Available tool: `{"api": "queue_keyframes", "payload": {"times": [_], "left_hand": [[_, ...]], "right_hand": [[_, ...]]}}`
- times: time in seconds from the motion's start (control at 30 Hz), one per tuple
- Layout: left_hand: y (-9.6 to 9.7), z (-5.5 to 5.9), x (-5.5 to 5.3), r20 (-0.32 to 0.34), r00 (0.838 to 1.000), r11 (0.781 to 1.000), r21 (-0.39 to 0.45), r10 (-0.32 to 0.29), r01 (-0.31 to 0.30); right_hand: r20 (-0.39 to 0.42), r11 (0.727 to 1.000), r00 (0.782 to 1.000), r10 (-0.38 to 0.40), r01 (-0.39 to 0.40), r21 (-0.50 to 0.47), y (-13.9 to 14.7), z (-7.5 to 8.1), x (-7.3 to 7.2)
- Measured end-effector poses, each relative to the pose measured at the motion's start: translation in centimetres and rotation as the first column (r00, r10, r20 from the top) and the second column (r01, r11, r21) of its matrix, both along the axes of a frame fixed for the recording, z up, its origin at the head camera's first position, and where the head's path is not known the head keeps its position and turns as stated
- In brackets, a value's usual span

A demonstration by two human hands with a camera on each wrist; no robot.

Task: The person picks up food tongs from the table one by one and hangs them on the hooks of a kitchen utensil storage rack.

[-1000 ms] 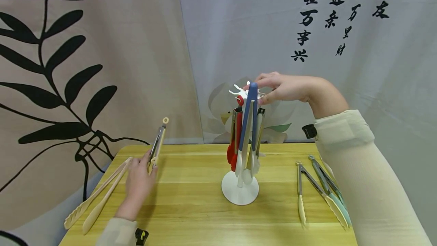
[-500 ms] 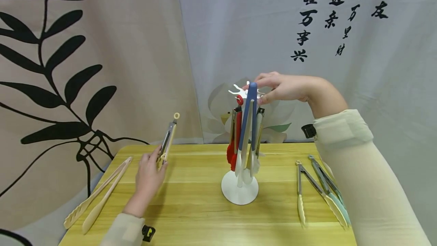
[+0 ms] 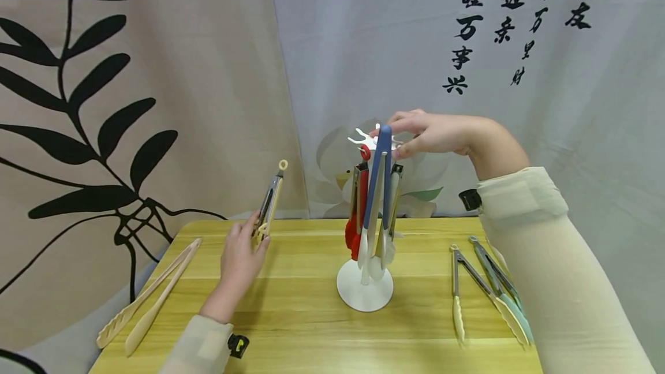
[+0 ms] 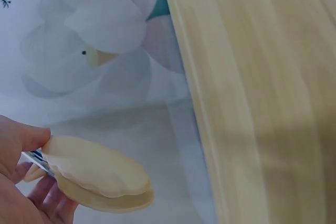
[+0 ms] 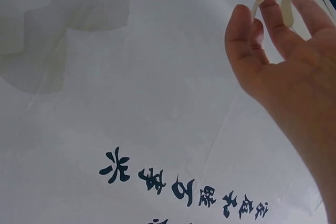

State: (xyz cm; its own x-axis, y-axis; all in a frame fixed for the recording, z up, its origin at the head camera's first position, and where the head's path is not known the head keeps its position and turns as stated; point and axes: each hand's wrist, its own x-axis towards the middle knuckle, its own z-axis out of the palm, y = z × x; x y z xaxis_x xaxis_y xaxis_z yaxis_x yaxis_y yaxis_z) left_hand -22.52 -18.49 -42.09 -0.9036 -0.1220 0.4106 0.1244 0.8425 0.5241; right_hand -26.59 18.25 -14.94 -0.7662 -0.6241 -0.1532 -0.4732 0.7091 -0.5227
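My left hand (image 3: 241, 255) grips a pair of metal tongs (image 3: 271, 198) with cream trim, their hanging ring pointing up. In the left wrist view, the tongs' cream scalloped heads (image 4: 100, 171) lie together beyond my thumb. A white utensil stand (image 3: 366, 288) is at mid-table, with red tongs (image 3: 358, 212), blue-handled tongs (image 3: 383, 180) and other tongs hanging from it. Around its top hooks, my right hand (image 3: 428, 133) holds on with thumb and fingers. The right wrist view shows those white hooks (image 5: 287, 3) between the fingers of the right hand (image 5: 294, 61).
Cream tongs (image 3: 150, 299) lie spread at the table's left. To the right lie metal tongs with cream heads (image 3: 488, 293) and teal tongs (image 3: 504, 281), partly behind the right sleeve (image 3: 550, 270). A printed curtain (image 3: 208, 74) hangs behind the wooden table (image 3: 301, 328).
My left hand has moved right and slightly up with the tongs, toward the stand. The right hand stays at the stand's top.
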Motion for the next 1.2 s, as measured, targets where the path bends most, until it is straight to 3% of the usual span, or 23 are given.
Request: {"api": "queue_keyframes", "payload": {"times": [0.5, 0.83, 1.2], "left_hand": [[3.4, 2.4, 0.2, -0.026, 0.997, 0.996, 0.049, -0.078, 0.079], [4.4, 2.9, 0.7, -0.060, 0.993, 0.993, 0.061, -0.103, 0.106], [4.7, 3.1, 0.9, -0.069, 0.991, 0.992, 0.044, -0.113, 0.116]], "right_hand": [[-0.007, 1.000, 1.000, -0.014, 0.014, -0.023, 0.0, -0.2, 0.3], [-0.072, 0.996, 0.994, -0.086, 0.086, -0.010, -0.3, 0.0, 1.4], [-0.092, 0.995, 0.993, -0.077, 0.070, -0.075, -1.1, -0.1, 2.0]]}}
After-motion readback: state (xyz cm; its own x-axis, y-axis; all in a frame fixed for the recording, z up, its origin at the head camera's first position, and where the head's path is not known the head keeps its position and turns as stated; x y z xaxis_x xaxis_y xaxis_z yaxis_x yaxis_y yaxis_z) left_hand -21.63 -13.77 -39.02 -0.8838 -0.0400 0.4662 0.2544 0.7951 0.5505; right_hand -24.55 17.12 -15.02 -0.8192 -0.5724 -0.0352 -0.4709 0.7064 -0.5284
